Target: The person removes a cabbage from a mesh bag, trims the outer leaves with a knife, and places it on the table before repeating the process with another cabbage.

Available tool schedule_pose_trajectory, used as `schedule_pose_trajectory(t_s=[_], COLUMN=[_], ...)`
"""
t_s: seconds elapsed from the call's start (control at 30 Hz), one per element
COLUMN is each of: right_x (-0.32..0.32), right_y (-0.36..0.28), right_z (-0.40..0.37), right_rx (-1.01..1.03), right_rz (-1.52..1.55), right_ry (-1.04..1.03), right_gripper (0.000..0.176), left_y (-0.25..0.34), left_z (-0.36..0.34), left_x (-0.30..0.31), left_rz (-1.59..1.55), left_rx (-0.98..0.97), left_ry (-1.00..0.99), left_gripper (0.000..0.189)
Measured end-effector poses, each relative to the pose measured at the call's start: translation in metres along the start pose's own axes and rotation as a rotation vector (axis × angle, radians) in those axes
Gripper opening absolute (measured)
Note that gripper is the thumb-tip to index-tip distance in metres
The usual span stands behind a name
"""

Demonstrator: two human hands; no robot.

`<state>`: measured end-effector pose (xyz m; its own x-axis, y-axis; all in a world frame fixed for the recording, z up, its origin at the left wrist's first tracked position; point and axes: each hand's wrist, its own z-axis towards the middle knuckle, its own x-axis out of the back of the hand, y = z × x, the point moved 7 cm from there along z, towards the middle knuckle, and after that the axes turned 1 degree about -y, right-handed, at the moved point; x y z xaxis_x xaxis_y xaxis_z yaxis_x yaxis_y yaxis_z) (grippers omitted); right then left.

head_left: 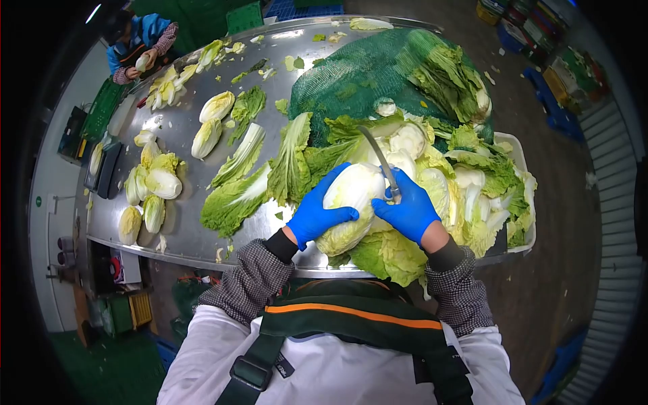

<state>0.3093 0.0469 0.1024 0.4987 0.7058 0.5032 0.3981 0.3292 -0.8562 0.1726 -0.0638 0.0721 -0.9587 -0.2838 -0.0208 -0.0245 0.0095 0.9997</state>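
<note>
Left hand (316, 210): blue glove, checked sleeve, forearm rising from the near edge toward the centre; palm laid on the left flank of the cabbage (352, 202), fingers (335, 177) spread over its top and thumb hooked under the near side, clamped on the head. Right hand (409, 210): blue glove, forearm angled in from the near right, wrist bent inward; fingers (391, 208) curled together around the handle of the knife (376, 150), knuckles touching the cabbage's right side. Knife: curved grey blade, pointing up and far-left from the fist, lying over the heap behind. Cabbage: one pale head, lengthwise tilted, held between both hands at the near edge of the worktop (183, 233), just in front of the person's chest, resting on green outer leaves. Worktop: bare steel, long, running far-left. Heap (466, 182): untrimmed heads and torn leaves, right of the hands, filling a white tub (521, 152). Net (344, 84): green mesh, far of the heap, part draped over more heads. Loose leaves (236, 196): large green outer leaves, left of the left hand, flat on the steel. Trimmed heads (160, 182): pale, in small groups along the left side, well apart from the hands. Co-worker (138, 40): far left end, blue top, holding a small head in both hands. Green crate (243, 17): far edge, beyond the worktop.
</note>
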Motion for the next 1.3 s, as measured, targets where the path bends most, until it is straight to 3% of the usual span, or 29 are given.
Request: schedule_pose_trajectory(t_s=[0.23, 0.43, 0.5, 0.53, 0.6, 0.63, 0.73, 0.8, 0.9, 1.1, 1.2, 1.27, 1.3], right_x=[-0.005, -0.002, 0.011, 0.014, 0.018, 0.026, 0.035, 0.032, 0.03, 0.023, 0.017, 0.029, 0.038], right_y=[0.008, 0.008, 0.019, 0.031, 0.064, 0.061, 0.015, -0.012, -0.038, -0.051, 0.021, 0.095, 0.091], right_z=[0.0, 0.001, 0.006, 0.011, 0.01, 0.014, -0.005, -0.012, -0.023, -0.021, 0.004, 0.009, 0.011], right_rx=[-0.023, 0.041, 0.043, 0.076, -0.265, -0.098, -0.075, 0.201, 0.539, 0.556, 0.423, 0.267, 0.186], right_rz=[-0.053, -0.193, -0.248, -0.113, 0.212, 0.019, -0.348, -0.304, -0.43, -0.591, -0.679, -0.568, -0.481], right_ry=[0.086, 0.092, 0.061, 0.029, -0.171, -0.029, 0.077, 0.134, 0.199, 0.148, 0.181, 0.253, 0.315], right_gripper=[0.06, 0.05, 0.047, 0.044, 0.046, 0.048, 0.05, 0.037, 0.021, 0.015, 0.018, 0.025, 0.027], left_y=[0.005, -0.012, -0.029, -0.028, -0.032, -0.038, -0.048, -0.056, -0.046, -0.05, -0.04, 0.004, 0.022], left_z=[-0.002, -0.003, -0.012, -0.016, -0.029, -0.031, -0.026, -0.027, -0.03, -0.035, -0.039, -0.039, -0.033], left_x=[0.001, 0.001, 0.004, 0.001, 0.001, 0.002, 0.009, 0.012, 0.008, 0.004, 0.0, -0.003, -0.004], left_rz=[0.21, -0.077, -0.413, -0.58, -0.769, -0.878, -0.949, -0.956, -1.054, -0.994, -0.961, -0.804, -0.725], left_rx=[0.003, 0.131, 0.243, 0.298, 0.398, 0.446, 0.489, 0.537, 0.508, 0.446, 0.519, 0.284, 0.156], left_ry=[-0.013, -0.075, -0.173, -0.223, -0.152, -0.128, -0.088, -0.047, -0.133, -0.187, -0.21, -0.211, -0.208], left_gripper=[0.088, 0.079, 0.074, 0.071, 0.064, 0.063, 0.06, 0.06, 0.061, 0.065, 0.068, 0.072, 0.074])
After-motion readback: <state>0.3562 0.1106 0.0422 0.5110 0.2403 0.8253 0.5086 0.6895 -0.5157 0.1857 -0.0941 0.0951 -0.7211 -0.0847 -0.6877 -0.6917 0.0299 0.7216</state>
